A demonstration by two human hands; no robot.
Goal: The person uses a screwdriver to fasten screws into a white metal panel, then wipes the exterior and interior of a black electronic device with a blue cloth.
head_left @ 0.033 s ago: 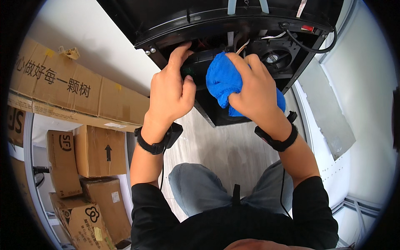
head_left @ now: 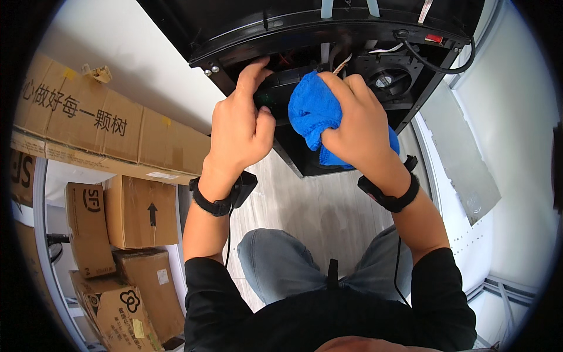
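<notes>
My right hand [head_left: 356, 126] grips a bunched blue cloth [head_left: 314, 108], with a fold of it hanging out below the palm. The cloth lies against the open, black underside of a machine [head_left: 281, 44], just left of a round fan [head_left: 390, 81]. On the left, my left hand [head_left: 241, 126] reaches to a black part [head_left: 280, 83] inside the opening. Its fingers curl over the part's far side while the thumb stays on the near side. The fingertips are partly hidden in the dark.
A black cable [head_left: 437, 69] loops at the machine's right, close to a red switch [head_left: 434, 39]. Thin wires [head_left: 341, 66] stick out behind the cloth. Cardboard boxes [head_left: 141, 211] fill the left side. A grey metal sheet [head_left: 460, 158] leans at right. Wood-look floor [head_left: 293, 205] lies below.
The blue cloth and my right hand have shifted very slightly to the left. My left hand stays in the same place.
</notes>
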